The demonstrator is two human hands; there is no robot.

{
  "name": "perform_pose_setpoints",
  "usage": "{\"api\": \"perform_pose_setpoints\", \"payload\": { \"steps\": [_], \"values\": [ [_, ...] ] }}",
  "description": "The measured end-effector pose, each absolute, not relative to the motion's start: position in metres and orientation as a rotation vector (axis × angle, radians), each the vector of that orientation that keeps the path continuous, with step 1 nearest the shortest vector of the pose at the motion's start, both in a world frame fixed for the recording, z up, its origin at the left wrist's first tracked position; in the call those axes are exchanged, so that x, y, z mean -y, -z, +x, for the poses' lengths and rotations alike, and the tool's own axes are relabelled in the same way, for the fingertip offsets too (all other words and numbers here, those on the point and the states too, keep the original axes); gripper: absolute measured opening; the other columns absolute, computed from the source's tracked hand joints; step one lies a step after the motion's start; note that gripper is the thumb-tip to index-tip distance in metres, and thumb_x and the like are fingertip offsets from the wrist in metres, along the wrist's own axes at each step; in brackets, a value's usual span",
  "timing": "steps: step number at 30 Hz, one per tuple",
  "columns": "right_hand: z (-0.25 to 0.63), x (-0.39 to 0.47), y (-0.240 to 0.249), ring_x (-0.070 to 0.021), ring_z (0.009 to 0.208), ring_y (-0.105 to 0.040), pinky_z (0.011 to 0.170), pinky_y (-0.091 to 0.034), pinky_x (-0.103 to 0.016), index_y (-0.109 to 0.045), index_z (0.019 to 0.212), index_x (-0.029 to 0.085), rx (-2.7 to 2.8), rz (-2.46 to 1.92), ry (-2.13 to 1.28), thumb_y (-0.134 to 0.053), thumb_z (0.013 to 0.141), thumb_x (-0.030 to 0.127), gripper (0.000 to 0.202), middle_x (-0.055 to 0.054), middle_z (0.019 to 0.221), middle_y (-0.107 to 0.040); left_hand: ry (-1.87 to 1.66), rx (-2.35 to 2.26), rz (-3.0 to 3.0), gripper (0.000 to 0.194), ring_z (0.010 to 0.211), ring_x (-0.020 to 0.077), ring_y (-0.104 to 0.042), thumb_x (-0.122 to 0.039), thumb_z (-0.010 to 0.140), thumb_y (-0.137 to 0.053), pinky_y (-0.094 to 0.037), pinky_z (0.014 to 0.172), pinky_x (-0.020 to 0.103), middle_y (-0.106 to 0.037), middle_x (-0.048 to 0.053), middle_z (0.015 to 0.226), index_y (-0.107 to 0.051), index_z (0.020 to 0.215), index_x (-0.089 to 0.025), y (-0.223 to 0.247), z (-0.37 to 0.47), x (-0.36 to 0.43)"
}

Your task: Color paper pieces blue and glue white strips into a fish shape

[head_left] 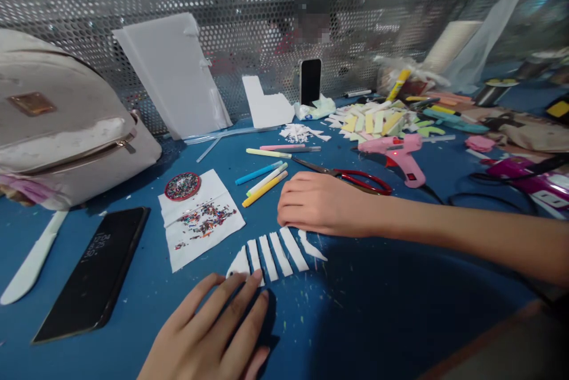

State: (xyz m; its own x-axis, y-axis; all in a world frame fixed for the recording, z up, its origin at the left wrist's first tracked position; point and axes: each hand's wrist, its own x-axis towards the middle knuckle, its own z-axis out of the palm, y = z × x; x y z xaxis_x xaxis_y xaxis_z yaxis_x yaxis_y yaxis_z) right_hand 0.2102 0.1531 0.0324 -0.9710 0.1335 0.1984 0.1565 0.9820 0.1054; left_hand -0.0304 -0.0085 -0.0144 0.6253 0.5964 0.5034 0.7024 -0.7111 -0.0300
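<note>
Cut white strips [268, 257] lie side by side on the blue table, forming a fish-like outline. One end piece [239, 264] is pointed and has a small dark dot; the piece at the other end [312, 246] has a ragged shape. My left hand [213, 326] is open, fingers spread, its fingertips at the near ends of the leftmost pieces. Just beyond the strips rests my right hand [320, 205], fingers curled and pressed together. Its fingertips are hidden, so I cannot see whether anything is in them. Red-handled scissors [362, 181] lie right behind it.
Markers [262, 172] and a paper with colourful bits [202, 220] under a red-rimmed dish [182, 186] lie beyond the strips. A pink glue gun [402, 157] and scrap pile [377, 119] are back right. A phone [95, 273], white knife [33, 258] and backpack [66, 125] stand left.
</note>
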Motion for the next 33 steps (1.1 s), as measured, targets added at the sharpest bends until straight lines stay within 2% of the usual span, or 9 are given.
{"api": "perform_pose_setpoints", "payload": {
  "steps": [8, 13, 26, 33],
  "values": [
    [0.214, -0.15, -0.03, -0.0188, 0.092, -0.057, 0.086, -0.035, -0.034, -0.065, 0.096, 0.016, 2.944, -0.221, 0.183, -0.037, 0.103, 0.023, 0.029, -0.006, 0.091, -0.067, 0.622, 1.052, -2.631, 0.033, 0.111, 0.019, -0.06, -0.031, 0.102, -0.041, -0.026, 0.112, 0.035, -0.066, 0.003, 0.125, -0.068, 0.117, -0.019, 0.015, -0.032, 0.007],
    [0.221, -0.145, -0.025, -0.0197, 0.093, -0.055, 0.086, -0.035, -0.035, -0.064, 0.099, 0.017, 2.942, -0.256, 0.186, -0.04, 0.102, 0.022, 0.025, -0.007, 0.092, -0.066, 0.721, 1.004, -2.561, 0.034, 0.109, 0.0199, -0.06, -0.029, 0.101, -0.04, -0.028, 0.111, 0.037, -0.067, 0.003, 0.124, -0.069, 0.115, -0.019, 0.025, -0.034, 0.007],
    [0.233, -0.132, -0.025, -0.0201, 0.088, -0.052, 0.081, -0.034, -0.034, -0.063, 0.098, 0.017, 2.961, -0.346, 0.037, -0.044, 0.097, 0.017, 0.019, -0.007, 0.092, -0.064, 0.707, 1.019, -2.571, 0.032, 0.11, 0.0197, -0.06, -0.03, 0.099, -0.042, -0.027, 0.113, 0.038, -0.066, 0.003, 0.125, -0.069, 0.115, -0.019, 0.026, -0.034, 0.007],
    [0.237, -0.126, -0.024, -0.0194, 0.086, -0.052, 0.079, -0.032, -0.033, -0.063, 0.099, 0.017, 2.953, -0.405, -0.017, -0.041, 0.099, 0.018, 0.022, -0.007, 0.091, -0.065, 0.732, 1.005, -2.555, 0.032, 0.109, 0.0185, -0.06, -0.028, 0.099, -0.042, -0.027, 0.114, 0.037, -0.067, 0.003, 0.124, -0.069, 0.113, -0.019, 0.028, -0.034, 0.004]
  ]
}}
